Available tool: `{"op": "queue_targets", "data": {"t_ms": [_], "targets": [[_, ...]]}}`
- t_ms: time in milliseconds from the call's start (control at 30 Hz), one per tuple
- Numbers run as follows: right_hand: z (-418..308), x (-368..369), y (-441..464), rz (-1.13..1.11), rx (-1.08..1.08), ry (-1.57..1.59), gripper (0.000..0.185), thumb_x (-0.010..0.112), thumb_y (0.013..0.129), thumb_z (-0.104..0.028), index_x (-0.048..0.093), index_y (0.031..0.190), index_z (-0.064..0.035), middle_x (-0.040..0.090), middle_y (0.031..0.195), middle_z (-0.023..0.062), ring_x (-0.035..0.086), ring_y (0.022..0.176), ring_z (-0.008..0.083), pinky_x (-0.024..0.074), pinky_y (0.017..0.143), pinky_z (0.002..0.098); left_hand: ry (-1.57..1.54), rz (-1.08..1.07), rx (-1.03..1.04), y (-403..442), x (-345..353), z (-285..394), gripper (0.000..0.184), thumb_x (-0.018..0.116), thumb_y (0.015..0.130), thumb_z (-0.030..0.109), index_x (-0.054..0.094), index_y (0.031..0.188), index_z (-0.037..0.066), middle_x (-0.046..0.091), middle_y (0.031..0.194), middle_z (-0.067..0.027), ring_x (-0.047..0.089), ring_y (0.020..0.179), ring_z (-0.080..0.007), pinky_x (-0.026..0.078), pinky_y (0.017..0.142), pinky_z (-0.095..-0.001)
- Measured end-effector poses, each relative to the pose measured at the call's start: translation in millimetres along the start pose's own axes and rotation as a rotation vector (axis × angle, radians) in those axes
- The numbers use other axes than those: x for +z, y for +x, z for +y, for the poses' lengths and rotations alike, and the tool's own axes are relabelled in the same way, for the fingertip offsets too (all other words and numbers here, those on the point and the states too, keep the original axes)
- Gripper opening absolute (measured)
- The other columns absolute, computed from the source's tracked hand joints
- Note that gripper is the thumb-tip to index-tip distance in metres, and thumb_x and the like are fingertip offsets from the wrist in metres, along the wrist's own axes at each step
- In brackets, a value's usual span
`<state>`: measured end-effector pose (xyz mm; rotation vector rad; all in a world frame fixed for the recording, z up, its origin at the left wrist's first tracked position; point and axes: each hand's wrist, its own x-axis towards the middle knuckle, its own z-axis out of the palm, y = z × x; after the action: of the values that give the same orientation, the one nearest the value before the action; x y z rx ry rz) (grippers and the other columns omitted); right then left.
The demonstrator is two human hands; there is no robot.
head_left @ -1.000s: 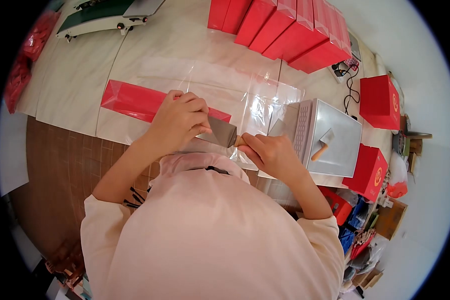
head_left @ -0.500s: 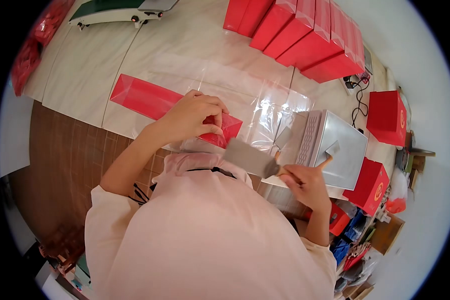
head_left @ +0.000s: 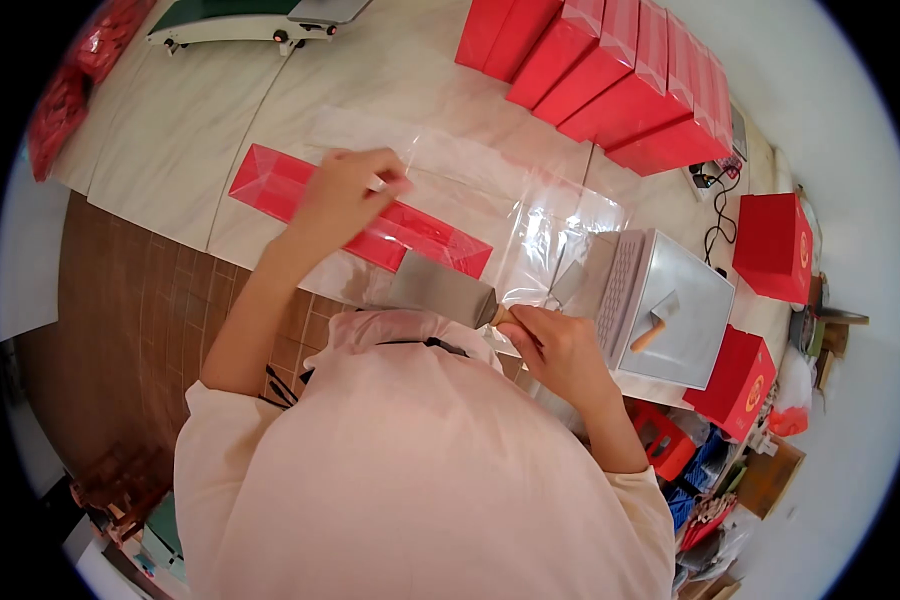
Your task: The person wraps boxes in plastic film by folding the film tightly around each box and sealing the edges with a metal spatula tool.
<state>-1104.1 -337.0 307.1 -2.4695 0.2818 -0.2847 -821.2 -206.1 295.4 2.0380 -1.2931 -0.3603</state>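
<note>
A long red box (head_left: 435,238) in clear plastic film lies along the table's near edge. Over its middle is my left hand (head_left: 348,195), fingers bent and blurred by motion; whether they grip any film I cannot make out. My right hand (head_left: 562,350) is closed round the wooden handle of a wide metal scraper (head_left: 438,290). The flat blade points left, at the near side of the box by its right end. Loose clear film (head_left: 560,215) spreads out behind and to the right of the box.
To the right sits a metal-topped heating plate (head_left: 685,290) with a smaller wooden-handled scraper (head_left: 650,335) on it. Several film-wrapped red boxes (head_left: 610,90) stand at the back. A black cable (head_left: 715,230) runs behind the plate. A green-belted machine (head_left: 250,20) is at far left.
My left hand has lifted off the right part of the box and moved left and away from me. My right hand has brought the scraper left, closer to the box.
</note>
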Motion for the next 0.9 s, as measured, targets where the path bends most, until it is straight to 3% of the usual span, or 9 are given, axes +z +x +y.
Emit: {"op": "queue_targets", "data": {"t_ms": [133, 200, 400, 533, 567, 733, 800, 833, 900], "targets": [[-7.8, -7.8, -5.6, -0.009, 0.093, 0.025, 0.015, 0.069, 0.088, -0.017, 0.065, 0.091, -0.0030, 0.062, 0.070, 0.0116, 0.058, 0.055, 0.0286, 0.0431, 0.049, 0.0364, -0.009, 0.231, -0.154, -12.5, -24.9, -25.5, 0.013, 0.064, 0.090, 0.014, 0.064, 0.099, 0.004, 0.069, 0.091, -0.0088, 0.065, 0.082, -0.0244, 0.049, 0.074, -0.0294], [-10.0, -10.7, -10.5, -0.010, 0.175, 0.013, 0.016, 0.068, 0.089, -0.017, 0.065, 0.091, -0.0015, 0.060, 0.067, 0.0139, 0.056, 0.053, 0.0301, 0.0412, 0.048, 0.0373, 0.019, 0.472, -0.182, -22.5, -35.5, -37.3, 0.015, 0.061, 0.095, 0.017, 0.064, 0.102, 0.004, 0.069, 0.098, -0.0065, 0.064, 0.088, -0.0184, 0.049, 0.078, -0.0291], [-12.3, -16.8, -27.2, -0.062, 0.283, -0.018, 0.016, 0.066, 0.091, -0.017, 0.065, 0.090, -0.0011, 0.058, 0.065, 0.0152, 0.054, 0.052, 0.0325, 0.0410, 0.048, 0.0378, -0.147, 0.801, -0.283, -49.9, -58.0, -85.2, 0.023, 0.053, 0.101, 0.023, 0.064, 0.108, 0.005, 0.067, 0.111, -0.0048, 0.060, 0.102, -0.0137, 0.045, 0.091, -0.0269], [-7.2, -23.5, -39.3, -0.048, 0.273, -0.069, 0.018, 0.067, 0.090, -0.021, 0.065, 0.088, -0.0040, 0.059, 0.062, 0.0105, 0.057, 0.051, 0.0286, 0.0426, 0.046, 0.0367, -0.366, 0.853, -0.423, -67.4, -66.1, -104.2, 0.038, 0.038, 0.105, 0.034, 0.059, 0.118, 0.005, 0.062, 0.124, -0.0073, 0.054, 0.122, -0.0182, 0.036, 0.106, -0.0355], [-3.5, -25.4, -42.5, -0.042, 0.256, -0.057, 0.017, 0.068, 0.089, -0.021, 0.065, 0.088, -0.0036, 0.059, 0.062, 0.0105, 0.058, 0.051, 0.0286, 0.0429, 0.047, 0.0367, -0.416, 0.823, -0.446, -71.9, -65.3, -112.4, 0.052, 0.028, 0.106, 0.044, 0.056, 0.124, 0.005, 0.058, 0.132, -0.0088, 0.049, 0.128, -0.0207, 0.031, 0.111, -0.0392], [-11.0, -17.8, -19.6, -0.047, 0.041, -0.013, 0.016, 0.069, 0.088, -0.019, 0.064, 0.090, -0.0037, 0.061, 0.066, 0.0097, 0.058, 0.052, 0.0269, 0.0437, 0.048, 0.0362, -0.793, 0.745, -0.470, -75.5, -39.4, -145.4, 0.072, 0.017, 0.103, 0.058, 0.050, 0.135, 0.003, 0.054, 0.138, -0.0111, 0.047, 0.130, -0.0233, 0.030, 0.112, -0.0394], [-22.5, -1.7, 9.0, -0.092, -0.087, 0.005, 0.016, 0.069, 0.088, -0.019, 0.064, 0.092, -0.0047, 0.062, 0.068, 0.0082, 0.059, 0.054, 0.0257, 0.0441, 0.048, 0.0358, -1.000, 0.678, -0.363, -70.5, -29.4, -157.9, 0.079, 0.013, 0.100, 0.063, 0.050, 0.136, 0.002, 0.054, 0.139, -0.0116, 0.046, 0.131, -0.0236, 0.030, 0.112, -0.0385], [-25.5, 5.6, 19.9, -0.136, -0.092, -0.004, 0.019, 0.069, 0.087, -0.016, 0.064, 0.098, -0.0019, 0.062, 0.068, 0.0131, 0.060, 0.057, 0.0321, 0.0450, 0.051, 0.0382, -1.032, 0.640, -0.334, -67.4, -28.0, -156.9, 0.083, 0.011, 0.099, 0.065, 0.049, 0.137, 0.002, 0.053, 0.139, -0.0120, 0.047, 0.131, -0.0237, 0.030, 0.112, -0.0380], [-31.2, 18.6, 43.1, -0.163, -0.118, -0.043, 0.018, 0.069, 0.088, -0.016, 0.063, 0.098, -0.0021, 0.061, 0.067, 0.0128, 0.060, 0.057, 0.0317, 0.0445, 0.050, 0.0386, -1.062, 0.576, -0.285, -62.4, -22.8, -152.8, 0.088, 0.007, 0.097, 0.068, 0.050, 0.137, 0.003, 0.055, 0.137, -0.0126, 0.049, 0.129, -0.0236, 0.031, 0.112, -0.0366]]}}
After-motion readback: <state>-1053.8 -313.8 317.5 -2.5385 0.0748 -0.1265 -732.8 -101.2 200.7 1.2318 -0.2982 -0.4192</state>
